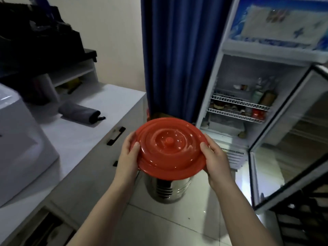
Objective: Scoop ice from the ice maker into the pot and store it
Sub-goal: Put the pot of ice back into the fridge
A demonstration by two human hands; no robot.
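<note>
I carry a shiny steel pot (168,189) capped with a round red lid (170,148) in front of me, above the tiled floor. My left hand (128,157) grips the lid's left rim, thumb on top. On the right rim, my right hand (215,159) grips the same way. The lid hides the pot's contents. The white ice maker (19,139) sits on the counter at the far left, its lid down.
A display fridge (248,96) stands ahead right with its glass door (291,139) swung open; wire shelves hold bottles and jars. A blue curtain (179,55) hangs beside it. On the white counter (99,110) to the left lies a grey rolled cloth (79,111).
</note>
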